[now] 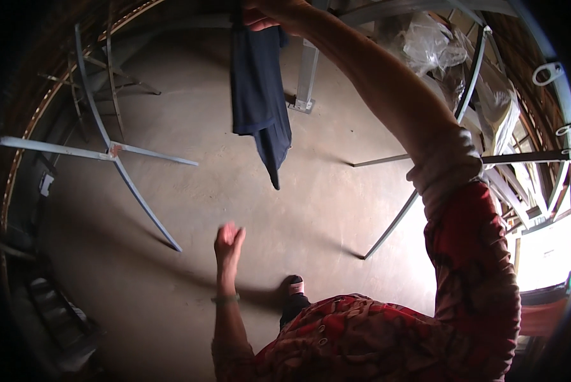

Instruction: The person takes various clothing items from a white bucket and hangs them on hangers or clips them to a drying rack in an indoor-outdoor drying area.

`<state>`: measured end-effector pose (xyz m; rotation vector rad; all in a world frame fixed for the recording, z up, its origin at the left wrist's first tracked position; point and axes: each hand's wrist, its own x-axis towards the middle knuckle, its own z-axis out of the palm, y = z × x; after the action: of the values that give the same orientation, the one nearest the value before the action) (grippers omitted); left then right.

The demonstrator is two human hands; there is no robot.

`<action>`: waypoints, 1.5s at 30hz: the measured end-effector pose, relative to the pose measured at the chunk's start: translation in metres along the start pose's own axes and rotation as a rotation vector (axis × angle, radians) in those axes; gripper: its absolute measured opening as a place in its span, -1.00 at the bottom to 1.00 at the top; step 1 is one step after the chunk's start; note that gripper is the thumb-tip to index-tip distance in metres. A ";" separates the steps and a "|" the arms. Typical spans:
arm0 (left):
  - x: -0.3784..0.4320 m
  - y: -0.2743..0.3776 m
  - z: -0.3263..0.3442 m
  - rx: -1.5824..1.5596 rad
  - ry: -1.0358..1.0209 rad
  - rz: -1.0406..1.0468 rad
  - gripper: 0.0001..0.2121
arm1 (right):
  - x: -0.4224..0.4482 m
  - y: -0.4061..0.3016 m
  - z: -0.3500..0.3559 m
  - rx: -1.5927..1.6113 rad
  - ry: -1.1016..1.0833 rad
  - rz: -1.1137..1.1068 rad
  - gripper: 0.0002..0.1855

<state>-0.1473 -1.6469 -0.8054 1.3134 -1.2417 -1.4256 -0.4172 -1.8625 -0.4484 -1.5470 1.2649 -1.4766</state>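
A dark blue garment (260,90) hangs at the top middle, its lower end narrowing to a point above the floor. Raised at the upper edge of the view, my right hand (266,16) has its fingers curled at the garment's top; part of the grip is cut off by the frame. My left hand (229,241) is lower down, in front of my body and apart from the cloth. Its fingers are loosely bent, the thumb stands away from them, and nothing shows in it. Some blur hides its detail.
Metal frames with splayed legs stand at left (111,152) and right (390,229). A metal post (307,79) is fixed to the concrete floor (195,200) behind the garment. Clear plastic sheeting (433,45) and metal bars fill the upper right. My foot (295,286) shows below.
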 end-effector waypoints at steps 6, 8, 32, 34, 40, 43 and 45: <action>0.125 0.167 0.047 0.272 0.025 0.617 -0.16 | -0.106 -0.015 -0.009 -0.039 -0.212 -0.137 -0.83; 0.156 0.202 0.073 0.162 0.031 0.462 -0.23 | -0.155 0.012 -0.035 -0.130 -0.224 -0.114 -0.75; -0.284 -0.216 0.259 0.645 -1.258 -0.408 -0.83 | -1.146 0.118 0.036 0.351 1.543 1.702 -0.86; -0.295 -0.248 0.299 0.735 -1.325 -0.108 -0.85 | -1.174 0.112 0.044 0.353 1.594 1.660 -0.85; -0.376 -0.223 0.360 0.749 -1.284 -0.336 -0.84 | -1.241 0.130 0.072 0.297 1.666 1.575 -0.81; -0.380 -0.239 0.336 0.945 -1.285 -0.447 -0.87 | -1.228 0.115 0.048 0.546 1.860 1.494 -0.89; -0.365 -0.260 0.317 1.113 -1.346 -0.559 -0.85 | -1.240 0.118 0.046 0.571 1.866 1.410 -0.91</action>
<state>-0.4017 -1.2021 -1.0015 1.3477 -3.0417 -2.2635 -0.2763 -0.7541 -1.0012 1.4787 1.6837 -1.5572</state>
